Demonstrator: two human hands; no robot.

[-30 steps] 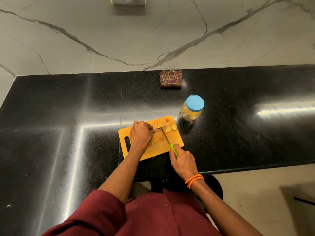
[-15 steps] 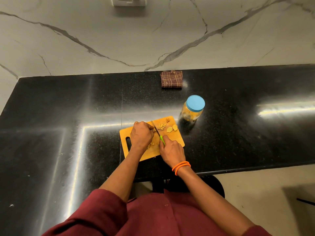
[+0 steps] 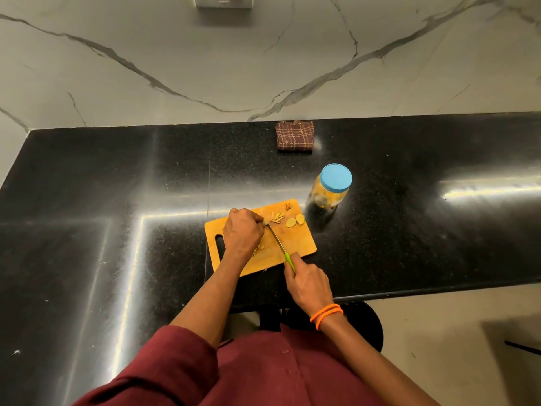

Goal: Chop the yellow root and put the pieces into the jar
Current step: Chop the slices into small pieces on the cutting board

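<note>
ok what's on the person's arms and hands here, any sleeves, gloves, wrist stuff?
Both hands are bare, no gloves. The left hand has nothing on its wrist; the forearm is bare up to a maroon sleeve pushed up near the elbow. The right hand has two thin orange bands around the wrist, and its forearm is bare as far as the frame shows. No rings or watch visible.

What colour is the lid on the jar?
Light blue; the lid closes the jar, clearest in the head view.

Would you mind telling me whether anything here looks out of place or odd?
One thing: the jar meant for the pieces has its blue lid on, while cut pieces lie loose on the cutting board. Nothing looks spilled or damaged.
</note>
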